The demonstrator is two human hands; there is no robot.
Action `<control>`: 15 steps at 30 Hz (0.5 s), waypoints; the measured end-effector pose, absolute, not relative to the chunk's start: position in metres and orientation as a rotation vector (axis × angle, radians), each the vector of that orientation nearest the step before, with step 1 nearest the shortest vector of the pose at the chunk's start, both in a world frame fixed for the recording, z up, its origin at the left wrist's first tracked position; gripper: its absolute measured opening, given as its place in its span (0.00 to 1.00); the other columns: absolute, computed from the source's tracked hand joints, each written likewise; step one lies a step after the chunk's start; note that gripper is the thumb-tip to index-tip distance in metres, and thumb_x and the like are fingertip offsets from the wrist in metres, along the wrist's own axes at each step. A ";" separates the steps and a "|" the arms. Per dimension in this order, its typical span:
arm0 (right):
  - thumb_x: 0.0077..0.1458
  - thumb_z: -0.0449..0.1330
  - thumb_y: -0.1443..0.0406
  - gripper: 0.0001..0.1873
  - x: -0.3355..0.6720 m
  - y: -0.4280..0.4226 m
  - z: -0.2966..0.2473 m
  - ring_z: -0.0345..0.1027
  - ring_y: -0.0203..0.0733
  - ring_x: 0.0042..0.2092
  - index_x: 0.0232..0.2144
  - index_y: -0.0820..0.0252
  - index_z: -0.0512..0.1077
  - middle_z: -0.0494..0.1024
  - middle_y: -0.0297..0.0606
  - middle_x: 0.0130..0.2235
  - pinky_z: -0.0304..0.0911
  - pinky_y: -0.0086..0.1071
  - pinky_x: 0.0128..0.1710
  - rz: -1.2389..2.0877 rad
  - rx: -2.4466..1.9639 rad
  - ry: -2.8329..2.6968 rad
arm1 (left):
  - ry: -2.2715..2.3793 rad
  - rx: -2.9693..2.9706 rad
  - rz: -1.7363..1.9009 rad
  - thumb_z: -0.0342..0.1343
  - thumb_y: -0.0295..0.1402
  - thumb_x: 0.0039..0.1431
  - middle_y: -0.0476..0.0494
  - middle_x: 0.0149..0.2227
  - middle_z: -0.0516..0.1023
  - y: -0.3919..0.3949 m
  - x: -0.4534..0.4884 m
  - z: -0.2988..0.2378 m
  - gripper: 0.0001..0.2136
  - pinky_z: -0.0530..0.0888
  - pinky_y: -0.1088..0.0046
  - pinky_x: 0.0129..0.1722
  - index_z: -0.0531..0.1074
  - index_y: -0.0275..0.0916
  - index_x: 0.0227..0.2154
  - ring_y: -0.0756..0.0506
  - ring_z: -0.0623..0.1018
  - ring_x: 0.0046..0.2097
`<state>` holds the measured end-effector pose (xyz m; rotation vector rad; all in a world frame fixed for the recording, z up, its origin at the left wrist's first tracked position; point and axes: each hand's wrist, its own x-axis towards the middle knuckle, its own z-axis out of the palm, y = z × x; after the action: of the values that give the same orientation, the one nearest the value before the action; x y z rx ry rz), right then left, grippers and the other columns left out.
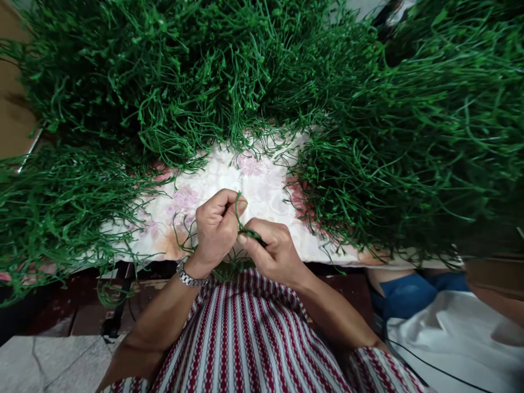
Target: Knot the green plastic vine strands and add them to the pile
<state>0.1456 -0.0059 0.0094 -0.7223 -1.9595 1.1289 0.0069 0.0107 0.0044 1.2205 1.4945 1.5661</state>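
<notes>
A few thin green stems (pixel 239 212) are in the person's two hands, in front of the body and just above the middle of the near edge of the cloth-covered tabletop (pixel 262 191). The left hand (pixel 215 226) is curled, its thumb and forefinger pinching a stem whose tip stands up past the fingers. The right hand (pixel 272 248) sits just beside it, slightly nearer the body, with thumb and bent fingers closed on a small bunch of stems. Whether both hands grip one and the same stem cannot be told. A metal watch (pixel 189 274) circles the left wrist.

Loose strands (pixel 231 267) hang below the hands, against the striped shirt (pixel 245 333). Around the hands the cloth shows pale with pink, purple and orange flowers.

A large heap of greens (pixel 164 76) fills the far edge of the tabletop. A lower pile (pixel 57 207) spreads over the near left corner, some strands drooping past the near edge. A thick pile (pixel 401 169) covers the right side, reaching close to the near edge.

Beyond the near right corner, another person is partly in view, with blue clothing (pixel 409 295) at the leg and white fabric (pixel 454 327) beside it
</notes>
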 end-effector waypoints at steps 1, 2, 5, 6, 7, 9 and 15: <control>0.56 0.53 0.68 0.16 0.149 -0.008 0.011 0.50 0.28 0.22 0.18 0.60 0.55 0.55 0.27 0.20 0.46 0.26 0.23 1.136 -0.669 -1.982 | 1.495 1.179 1.619 0.54 0.26 0.51 0.55 0.17 0.63 0.014 0.004 0.008 0.04 0.57 0.78 0.19 0.69 0.36 0.22 0.55 0.59 0.19; 0.57 0.53 0.67 0.16 0.152 -0.009 0.013 0.50 0.28 0.22 0.18 0.60 0.56 0.55 0.27 0.19 0.46 0.26 0.23 1.148 -0.645 -1.986 | 1.484 1.115 1.736 0.54 0.26 0.51 0.56 0.16 0.60 0.017 0.001 0.011 0.05 0.55 0.78 0.18 0.68 0.37 0.22 0.56 0.57 0.18; 0.59 0.51 0.65 0.14 0.164 -0.002 0.019 0.52 0.29 0.22 0.21 0.60 0.60 0.58 0.28 0.20 0.49 0.26 0.23 1.098 -0.834 -1.905 | 1.412 1.235 1.734 0.57 0.27 0.51 0.54 0.18 0.63 0.020 0.000 0.019 0.03 0.56 0.77 0.19 0.70 0.37 0.23 0.55 0.60 0.20; 0.59 0.51 0.65 0.13 0.168 0.003 0.021 0.54 0.30 0.23 0.22 0.61 0.62 0.60 0.29 0.20 0.50 0.26 0.23 1.069 -0.908 -1.892 | 1.368 1.278 1.612 0.57 0.28 0.51 0.54 0.19 0.63 0.019 0.002 0.020 0.03 0.56 0.77 0.19 0.70 0.36 0.24 0.55 0.60 0.21; 0.59 0.52 0.64 0.12 0.170 0.007 0.021 0.55 0.30 0.24 0.24 0.61 0.64 0.62 0.30 0.21 0.52 0.26 0.24 1.054 -0.943 -1.900 | 1.315 1.272 1.515 0.57 0.29 0.51 0.54 0.19 0.63 0.017 0.005 0.020 0.04 0.55 0.77 0.19 0.70 0.36 0.24 0.55 0.60 0.21; 0.59 0.52 0.62 0.12 0.173 0.013 0.021 0.57 0.31 0.25 0.25 0.62 0.65 0.63 0.31 0.23 0.53 0.26 0.26 1.077 -0.936 -1.920 | 1.204 1.145 1.418 0.57 0.32 0.53 0.54 0.18 0.60 0.012 0.008 0.018 0.05 0.53 0.77 0.19 0.70 0.36 0.25 0.55 0.57 0.20; 0.60 0.51 0.58 0.15 0.168 0.017 0.009 0.54 0.31 0.26 0.26 0.61 0.63 0.60 0.30 0.24 0.51 0.26 0.25 1.264 -0.896 -1.856 | 1.062 1.099 1.305 0.60 0.35 0.51 0.50 0.23 0.67 -0.002 0.005 0.015 0.07 0.58 0.77 0.22 0.73 0.36 0.30 0.53 0.64 0.24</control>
<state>0.1683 0.0167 0.0091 -0.8958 -1.8561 1.2645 0.0048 -0.0022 0.0148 1.0988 1.0619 1.3051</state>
